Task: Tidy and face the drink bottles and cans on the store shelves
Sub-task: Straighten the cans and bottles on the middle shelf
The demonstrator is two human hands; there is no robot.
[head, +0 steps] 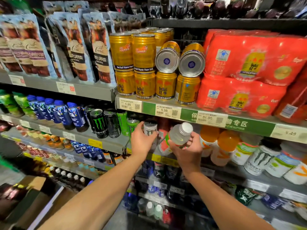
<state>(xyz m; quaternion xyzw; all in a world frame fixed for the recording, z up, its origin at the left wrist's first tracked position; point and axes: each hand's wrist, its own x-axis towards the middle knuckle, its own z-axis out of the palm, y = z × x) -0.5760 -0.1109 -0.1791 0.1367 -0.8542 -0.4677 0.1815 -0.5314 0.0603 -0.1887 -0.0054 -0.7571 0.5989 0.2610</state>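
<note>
My left hand grips a silver-white tall can that stands upright on the middle shelf, thumb on its left side. My right hand holds a clear plastic bottle with a white cap, tilted so the cap points up and to the right, in front of the shelf. A pink-labelled bottle stands between the two hands. Black and green tall cans stand in a row left of my left hand. Orange-capped bottles stand to the right of my right hand.
Gold cans are stacked on the shelf above, two lying on their sides. Red multipacks fill its right part. Price tags run along the shelf edge. White cans and bottles lean at the right. Lower shelves hold small bottles.
</note>
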